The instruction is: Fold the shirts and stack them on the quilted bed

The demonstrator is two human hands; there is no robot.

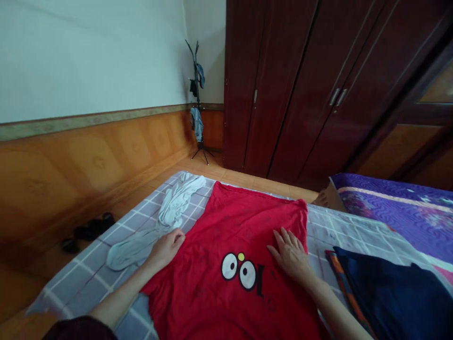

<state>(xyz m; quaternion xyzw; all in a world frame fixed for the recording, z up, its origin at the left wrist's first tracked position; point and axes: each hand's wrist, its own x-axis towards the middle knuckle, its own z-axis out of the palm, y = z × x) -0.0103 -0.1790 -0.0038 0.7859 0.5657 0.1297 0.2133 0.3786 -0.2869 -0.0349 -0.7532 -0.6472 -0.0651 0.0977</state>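
My right hand [292,255] lies flat and open on the red shirt [233,264], right of its cartoon eyes [239,270]; my left hand [166,248] curls over the shirt's left edge, pinching the cloth. The shirt is spread flat on the checked bed [88,271]. A pale garment [170,212] lies just left, dark folded cloth [392,293] near right, and bare bed beyond the far hem.

1. Under your left hand [166,248] and right hand [292,255] lies a red T-shirt [240,236] of soft, matt cloth with a smooth printed patch.
2. You see a pale garment [166,217], thin and crumpled.
3. The checked sheet [85,274] is matt fabric.
4. The wardrobe [318,85] is glossy dark wood with metal handles.
5. The purple quilt [399,212] looks stitched, faintly shiny.
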